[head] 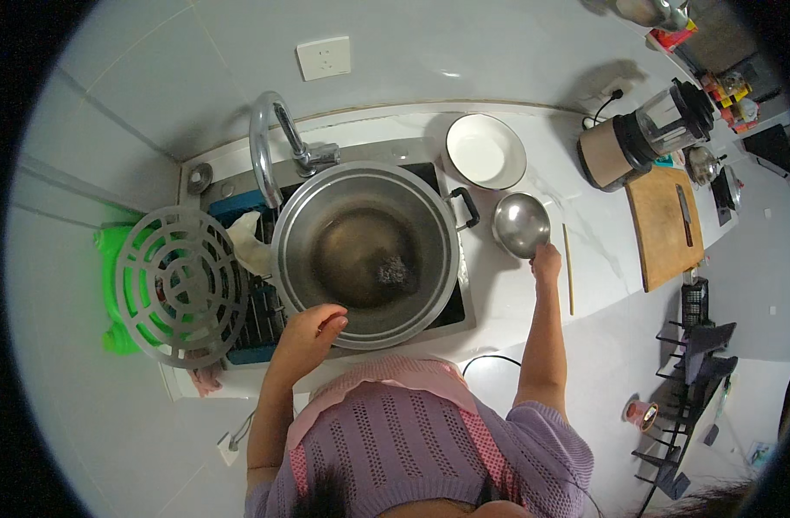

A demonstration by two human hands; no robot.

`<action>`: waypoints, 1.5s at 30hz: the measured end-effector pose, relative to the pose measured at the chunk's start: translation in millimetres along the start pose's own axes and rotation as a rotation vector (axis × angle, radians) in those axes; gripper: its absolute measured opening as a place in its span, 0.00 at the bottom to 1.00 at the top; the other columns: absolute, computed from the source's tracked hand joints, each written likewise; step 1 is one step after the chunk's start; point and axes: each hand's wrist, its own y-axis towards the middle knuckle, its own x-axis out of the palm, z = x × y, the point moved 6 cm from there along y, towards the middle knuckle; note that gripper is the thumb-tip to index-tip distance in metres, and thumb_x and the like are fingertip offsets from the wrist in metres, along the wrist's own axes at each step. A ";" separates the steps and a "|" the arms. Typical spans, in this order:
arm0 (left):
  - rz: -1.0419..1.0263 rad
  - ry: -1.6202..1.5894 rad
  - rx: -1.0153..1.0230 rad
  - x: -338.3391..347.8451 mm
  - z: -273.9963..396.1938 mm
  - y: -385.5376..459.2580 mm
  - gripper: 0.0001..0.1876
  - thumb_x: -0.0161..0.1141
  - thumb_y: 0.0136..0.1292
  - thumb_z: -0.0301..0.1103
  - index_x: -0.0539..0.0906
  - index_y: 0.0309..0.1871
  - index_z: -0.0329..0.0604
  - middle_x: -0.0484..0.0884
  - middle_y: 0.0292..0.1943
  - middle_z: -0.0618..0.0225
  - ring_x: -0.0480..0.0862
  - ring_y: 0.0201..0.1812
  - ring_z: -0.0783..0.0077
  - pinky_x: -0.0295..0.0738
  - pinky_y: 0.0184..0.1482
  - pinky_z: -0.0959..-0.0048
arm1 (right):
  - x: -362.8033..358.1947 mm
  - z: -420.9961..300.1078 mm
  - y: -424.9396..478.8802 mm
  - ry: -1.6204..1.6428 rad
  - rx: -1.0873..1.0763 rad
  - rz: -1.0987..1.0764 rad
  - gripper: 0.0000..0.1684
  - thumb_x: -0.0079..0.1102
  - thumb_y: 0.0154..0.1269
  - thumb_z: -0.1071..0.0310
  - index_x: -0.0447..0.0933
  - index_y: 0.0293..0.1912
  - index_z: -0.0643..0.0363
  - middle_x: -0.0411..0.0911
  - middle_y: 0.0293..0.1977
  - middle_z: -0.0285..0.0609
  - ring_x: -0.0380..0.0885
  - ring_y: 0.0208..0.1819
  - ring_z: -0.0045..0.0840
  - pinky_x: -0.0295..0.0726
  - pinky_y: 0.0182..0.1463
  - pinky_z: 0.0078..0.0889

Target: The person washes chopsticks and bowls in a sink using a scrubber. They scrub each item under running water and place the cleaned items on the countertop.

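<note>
A large metal pot (365, 330) rests over the sink, with some liquid and a wire scrubber (392, 272) at its bottom. My left hand (312, 337) is at the pot's lower left rim, fingers curled; whether it grips anything is unclear. With my right hand (546, 262) I grip the edge of a steel bowl (522, 225) on the white counter, right of the pot. Behind that bowl stands a white enamel basin (485, 151). A thin wooden stick (568, 269) lies to the right of my right hand.
A chrome faucet (262, 149) arches behind the pot's left side. To the left are a round steamer rack (182, 285), a pale cloth (249, 243) and a green plastic container (113, 285). A blender (618, 149) and a cutting board (657, 226) with a knife (684, 213) stand farther right.
</note>
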 end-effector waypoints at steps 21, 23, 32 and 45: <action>0.132 -0.030 -0.213 -15.2 -24.9 -14.0 0.14 0.53 0.64 0.35 0.78 0.46 0.33 0.81 0.33 0.59 0.80 0.34 0.71 0.74 0.36 0.73 | 99.7 -90.8 168.9 -0.315 -0.187 -0.095 0.19 0.47 0.51 0.67 0.73 0.40 0.73 0.77 0.35 0.61 0.79 0.38 0.45 0.76 0.40 0.41; 0.156 -0.057 -0.197 -12.6 -30.8 -14.4 0.14 0.53 0.64 0.35 0.78 0.46 0.34 0.81 0.32 0.60 0.80 0.33 0.71 0.74 0.36 0.74 | 101.7 -83.1 181.7 -0.226 -0.038 -0.183 0.18 0.47 0.51 0.68 0.74 0.38 0.73 0.78 0.31 0.59 0.80 0.30 0.42 0.77 0.34 0.39; 0.184 -0.074 -0.122 -12.9 -24.4 -8.4 0.13 0.54 0.62 0.34 0.79 0.45 0.35 0.82 0.35 0.56 0.82 0.35 0.65 0.74 0.37 0.73 | 78.3 -137.9 167.8 -0.248 -0.242 0.015 0.18 0.45 0.55 0.64 0.74 0.40 0.66 0.77 0.37 0.59 0.76 0.43 0.49 0.73 0.46 0.44; 0.134 -0.757 -0.146 20.6 -45.0 17.3 0.25 0.52 0.66 0.39 0.64 0.62 0.38 0.76 0.48 0.58 0.77 0.48 0.66 0.72 0.50 0.71 | 102.4 -184.3 -42.9 0.192 -0.458 -0.510 0.17 0.51 0.60 0.62 0.73 0.40 0.69 0.77 0.28 0.47 0.75 0.30 0.25 0.73 0.34 0.32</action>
